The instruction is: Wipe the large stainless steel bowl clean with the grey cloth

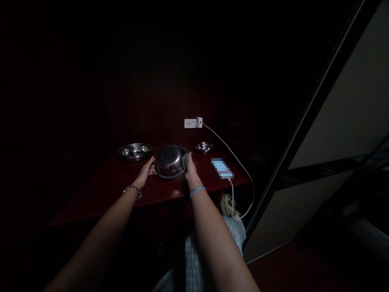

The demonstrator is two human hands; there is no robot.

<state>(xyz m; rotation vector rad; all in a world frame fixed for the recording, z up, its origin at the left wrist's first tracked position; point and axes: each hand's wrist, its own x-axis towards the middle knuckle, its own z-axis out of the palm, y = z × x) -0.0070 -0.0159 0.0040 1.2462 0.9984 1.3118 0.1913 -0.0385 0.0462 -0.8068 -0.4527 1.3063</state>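
A shiny metal bowl (169,161) is tilted with its rounded underside toward me, above the dark red table (121,190). My left hand (147,172) grips its left rim, fingers partly hidden behind it. On the other side, my right hand (191,167) presses a dark grey cloth (185,159) against the bowl's right side. A wider metal bowl (135,151) stands on the table to the left. At the back right sits a small metal bowl (204,147).
A phone (222,168) lies at the table's right, its white cable (233,151) running to a charger (199,121) in the wall socket (190,123). The cable loops off the table's edge near a shoe (227,205). A pale panel (340,93) rises on the right.
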